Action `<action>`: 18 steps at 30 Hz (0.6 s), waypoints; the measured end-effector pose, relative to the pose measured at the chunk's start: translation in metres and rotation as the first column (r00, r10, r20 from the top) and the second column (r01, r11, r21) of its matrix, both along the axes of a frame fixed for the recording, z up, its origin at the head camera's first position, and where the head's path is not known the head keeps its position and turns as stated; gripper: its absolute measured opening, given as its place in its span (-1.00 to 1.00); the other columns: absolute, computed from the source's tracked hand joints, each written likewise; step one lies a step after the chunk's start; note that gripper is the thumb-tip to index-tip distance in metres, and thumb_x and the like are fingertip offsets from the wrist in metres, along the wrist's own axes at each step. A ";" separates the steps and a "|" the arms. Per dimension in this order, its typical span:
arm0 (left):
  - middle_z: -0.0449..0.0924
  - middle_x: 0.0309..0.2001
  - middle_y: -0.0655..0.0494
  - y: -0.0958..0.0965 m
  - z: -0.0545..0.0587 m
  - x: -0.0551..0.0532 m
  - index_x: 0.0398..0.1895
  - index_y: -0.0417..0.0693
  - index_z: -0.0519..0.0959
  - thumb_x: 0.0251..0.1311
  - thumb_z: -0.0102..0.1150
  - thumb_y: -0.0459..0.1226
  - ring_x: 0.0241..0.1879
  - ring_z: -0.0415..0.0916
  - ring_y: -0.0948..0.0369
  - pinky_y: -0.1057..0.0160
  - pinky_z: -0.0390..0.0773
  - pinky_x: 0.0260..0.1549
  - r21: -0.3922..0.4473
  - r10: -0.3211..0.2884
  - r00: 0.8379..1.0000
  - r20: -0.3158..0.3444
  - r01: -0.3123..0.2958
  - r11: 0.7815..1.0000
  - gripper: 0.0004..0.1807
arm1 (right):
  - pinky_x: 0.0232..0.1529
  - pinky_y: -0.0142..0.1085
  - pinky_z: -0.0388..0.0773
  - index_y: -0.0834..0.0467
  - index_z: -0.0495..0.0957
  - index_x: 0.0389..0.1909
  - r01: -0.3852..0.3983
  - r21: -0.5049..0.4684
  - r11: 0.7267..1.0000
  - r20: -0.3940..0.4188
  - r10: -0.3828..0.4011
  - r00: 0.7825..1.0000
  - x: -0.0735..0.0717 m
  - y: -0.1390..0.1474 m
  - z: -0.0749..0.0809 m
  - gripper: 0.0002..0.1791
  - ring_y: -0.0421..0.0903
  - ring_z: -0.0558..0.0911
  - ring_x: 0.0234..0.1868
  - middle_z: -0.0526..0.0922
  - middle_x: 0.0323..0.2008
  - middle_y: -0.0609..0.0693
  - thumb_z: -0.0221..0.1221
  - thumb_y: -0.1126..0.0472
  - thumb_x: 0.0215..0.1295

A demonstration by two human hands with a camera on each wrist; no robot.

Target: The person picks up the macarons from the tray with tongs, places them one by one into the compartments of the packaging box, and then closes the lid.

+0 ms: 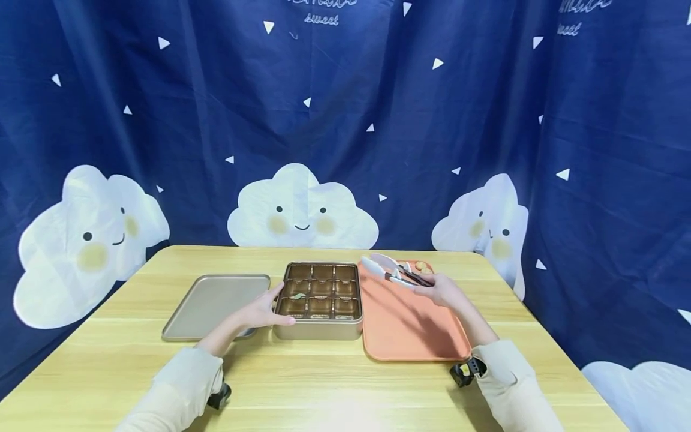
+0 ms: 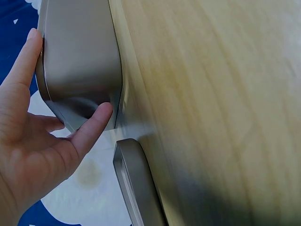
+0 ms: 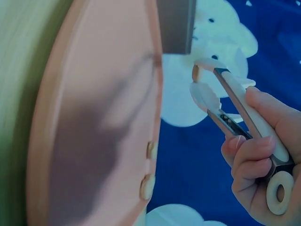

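A gold-toned metal tin (image 1: 318, 330) with a brown divided insert (image 1: 321, 288) stands mid-table. My left hand (image 1: 263, 310) rests on its left side; in the left wrist view the index finger lies straight along the rim and the thumb touches a corner. Above the orange tray (image 1: 415, 330), my right hand (image 1: 439, 290) grips a pair of tongs (image 1: 396, 273) with pale scalloped tips. Between those tips, the right wrist view shows a small tan round piece (image 3: 195, 74), like a cookie. Similar cookies (image 3: 147, 187) lie at the tray's far end.
Left of the tin lies a flat matching lid (image 1: 216, 303). A small pale green shape (image 1: 297, 296) shows in a left compartment of the insert. The tray's left edge runs close along the tin. Behind the wooden table (image 1: 302, 384) hangs a blue curtain (image 1: 335, 138).
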State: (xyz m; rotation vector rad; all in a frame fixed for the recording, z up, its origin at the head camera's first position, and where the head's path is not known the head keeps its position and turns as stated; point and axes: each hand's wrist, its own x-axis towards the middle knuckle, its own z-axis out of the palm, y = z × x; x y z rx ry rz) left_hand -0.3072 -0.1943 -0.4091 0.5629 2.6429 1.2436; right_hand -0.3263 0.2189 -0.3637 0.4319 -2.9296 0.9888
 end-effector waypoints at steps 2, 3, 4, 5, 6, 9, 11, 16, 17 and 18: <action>-0.15 0.31 -0.50 0.000 0.000 0.000 0.37 -0.38 -0.29 -0.10 0.37 -0.11 0.23 0.07 -0.32 -0.22 0.07 0.20 0.016 -0.006 1.000 -0.002 0.006 1.000 0.20 | -0.58 -0.35 0.37 0.37 0.31 0.19 -0.041 -0.024 0.999 0.010 0.041 0.999 0.002 -0.004 0.003 -0.40 -0.08 0.41 -0.54 0.55 -0.26 0.36 0.18 0.19 0.15; -0.14 0.31 -0.50 0.000 0.000 0.000 0.37 -0.39 -0.29 -0.10 0.37 -0.13 0.23 0.08 -0.31 -0.22 0.07 0.20 0.024 -0.011 1.000 -0.004 0.011 1.000 0.20 | -0.61 -0.37 0.35 0.37 0.32 0.19 -0.060 -0.032 0.998 0.014 0.061 0.998 0.003 -0.006 0.005 -0.40 -0.10 0.39 -0.54 0.55 -0.25 0.35 0.19 0.19 0.15; -0.13 0.32 -0.49 -0.001 0.000 0.000 0.37 -0.39 -0.29 -0.09 0.37 -0.13 0.24 0.05 -0.31 -0.22 0.06 0.21 0.030 -0.014 1.000 -0.005 0.014 0.999 0.19 | -0.58 -0.38 0.35 0.36 0.33 0.18 -0.084 -0.042 0.996 0.011 0.084 0.996 0.004 -0.009 0.006 -0.40 -0.09 0.41 -0.50 0.55 -0.21 0.35 0.20 0.19 0.14; -0.13 0.32 -0.49 -0.001 0.000 0.000 0.37 -0.39 -0.30 -0.09 0.37 -0.14 0.25 0.03 -0.31 -0.22 0.05 0.21 0.032 -0.017 1.000 -0.008 0.017 0.999 0.19 | -0.54 -0.38 0.37 0.35 0.34 0.18 -0.118 -0.052 0.992 0.004 0.118 0.993 0.005 -0.011 0.008 -0.41 -0.06 0.44 -0.44 0.55 -0.15 0.36 0.21 0.19 0.15; -0.13 0.32 -0.49 -0.001 0.000 0.000 0.37 -0.40 -0.29 -0.09 0.37 -0.13 0.25 0.01 -0.31 -0.22 0.03 0.21 0.028 -0.016 1.000 -0.010 0.016 0.999 0.19 | -0.49 -0.37 0.39 0.35 0.35 0.17 -0.157 -0.062 0.986 -0.010 0.157 0.988 0.007 -0.014 0.009 -0.42 -0.03 0.47 -0.36 0.53 -0.08 0.36 0.21 0.19 0.14; -0.14 0.32 -0.49 -0.001 0.000 0.000 0.37 -0.39 -0.28 -0.10 0.37 -0.10 0.28 -0.07 -0.32 -0.24 -0.02 0.22 0.003 -0.009 1.000 -0.016 0.009 1.000 0.20 | -0.30 -0.35 0.44 0.31 0.39 0.15 -0.254 -0.101 0.962 -0.036 0.252 0.967 0.010 -0.022 0.010 -0.43 0.01 0.49 -0.12 0.49 0.07 0.29 0.24 0.19 0.12; -0.15 0.31 -0.50 0.000 0.000 0.000 0.37 -0.39 -0.27 -0.12 0.37 -0.07 0.29 -0.13 -0.33 -0.26 -0.05 0.22 -0.022 -0.002 1.000 -0.017 0.001 1.000 0.21 | -0.27 -0.35 0.45 0.30 0.41 0.14 -0.285 -0.123 0.950 -0.026 0.284 0.958 0.012 -0.028 0.011 -0.45 -0.02 0.50 -0.13 0.51 0.06 0.25 0.25 0.19 0.12; -0.16 0.31 -0.51 -0.001 -0.001 0.000 0.38 -0.38 -0.26 -0.13 0.38 -0.05 0.29 -0.16 -0.34 -0.28 -0.07 0.21 -0.039 0.006 1.000 -0.013 -0.007 0.999 0.22 | -0.52 -0.39 0.38 0.32 0.45 0.10 -0.237 -0.127 0.963 0.064 0.247 0.967 0.018 -0.037 0.012 -0.47 -0.17 0.43 -0.48 0.60 -0.12 0.17 0.23 0.16 0.13; -0.15 0.31 -0.51 0.000 0.000 0.000 0.37 -0.38 -0.26 -0.13 0.38 -0.06 0.29 -0.15 -0.34 -0.28 -0.06 0.21 -0.038 0.006 1.000 -0.014 -0.006 0.999 0.22 | -0.57 -0.40 0.34 0.32 0.46 0.09 -0.242 -0.122 0.962 0.067 0.251 0.966 0.019 -0.038 0.012 -0.49 -0.19 0.39 -0.55 0.61 -0.18 0.15 0.23 0.16 0.13; -0.15 0.31 -0.51 0.000 0.000 0.000 0.37 -0.39 -0.26 -0.12 0.38 -0.06 0.29 -0.14 -0.34 -0.27 -0.05 0.21 -0.035 0.005 1.000 -0.015 -0.005 0.999 0.21 | -0.59 -0.40 0.32 0.33 0.45 0.09 -0.243 -0.119 0.963 0.076 0.253 0.965 0.020 -0.039 0.013 -0.48 -0.19 0.36 -0.58 0.60 -0.20 0.15 0.22 0.15 0.13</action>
